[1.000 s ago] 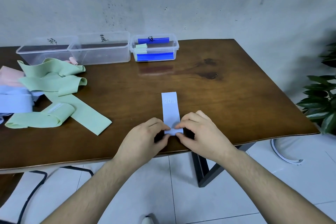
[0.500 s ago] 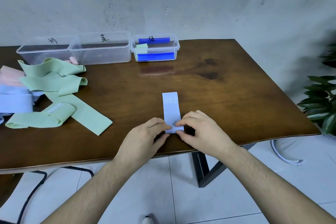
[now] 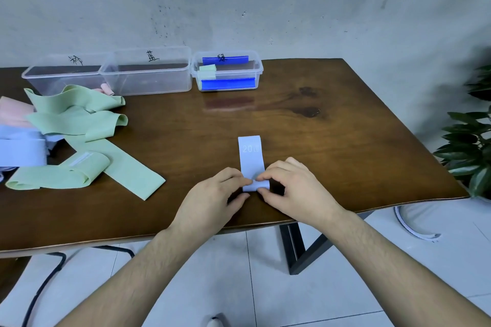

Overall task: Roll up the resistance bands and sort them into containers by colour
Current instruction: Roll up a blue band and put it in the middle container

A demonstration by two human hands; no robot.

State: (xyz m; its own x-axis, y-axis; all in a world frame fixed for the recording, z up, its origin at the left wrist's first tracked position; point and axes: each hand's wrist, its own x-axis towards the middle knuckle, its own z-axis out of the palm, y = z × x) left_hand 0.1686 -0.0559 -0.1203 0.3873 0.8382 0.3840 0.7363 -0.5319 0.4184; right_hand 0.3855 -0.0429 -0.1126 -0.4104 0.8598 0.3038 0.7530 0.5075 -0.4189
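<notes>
Bands first, far left: loose pile at the bench's left edge w/ a pink band (image 3: 12, 111), pale blue bands (image 3: 22, 151) under and beside it, and green bands (image 3: 79, 125) draped on top, one long green strip running out toward the near centre. Behind the pile, along the far edge of the bench (image 3: 345, 141), three clear containers in a row, each w/ a handwritten mark I can't read. Left container (image 3: 63, 74) has a small pink roll (image 3: 107, 89) seen at its right end, prob. inside but hard to be sure. Middle container (image 3: 147, 70) touches it on the right. Right container (image 3: 227, 70) holds a small green roll (image 3: 207, 70) and dark blue strips. Near centre, close to the bench's near edge: pale blue band marked "20 LB" (image 3: 251, 159) lies flat, pointing away from the person, its near end rolled up into a small coil. Left hand (image 3: 212, 202) pinches the coil's left side btwn thumb and curled fingers; right hand (image 3: 297, 191) pinches its right side the same way. Far right, off the bench: a leafy plant (image 3: 470, 146).
</notes>
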